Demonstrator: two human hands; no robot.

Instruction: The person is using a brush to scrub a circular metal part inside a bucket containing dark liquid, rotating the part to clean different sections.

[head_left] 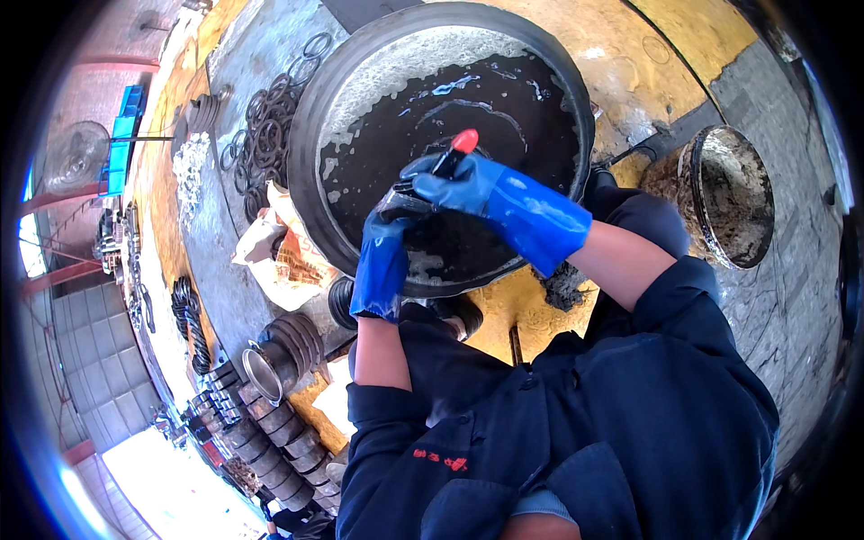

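Both my hands wear blue rubber gloves and meet over a large round black tub [304, 148] of dark, foamy liquid. My right hand [461, 186] is closed around a black handle with a rounded red end [464, 141], which points up and away from me. Just left of it and touching it, my left hand [400, 214] is closed too, its glove wet and dark. Whatever sits between the left fingers is hidden by the gloves and blends with the black liquid.
Left of the tub lies a heap of black rings [268, 126], with a torn white and orange sack [286, 256] nearer me. Stacked ribbed cylinders [292, 353] stand at lower left. A dirty open bucket [733, 198] is on the right, and a fan [76, 155] at far left.
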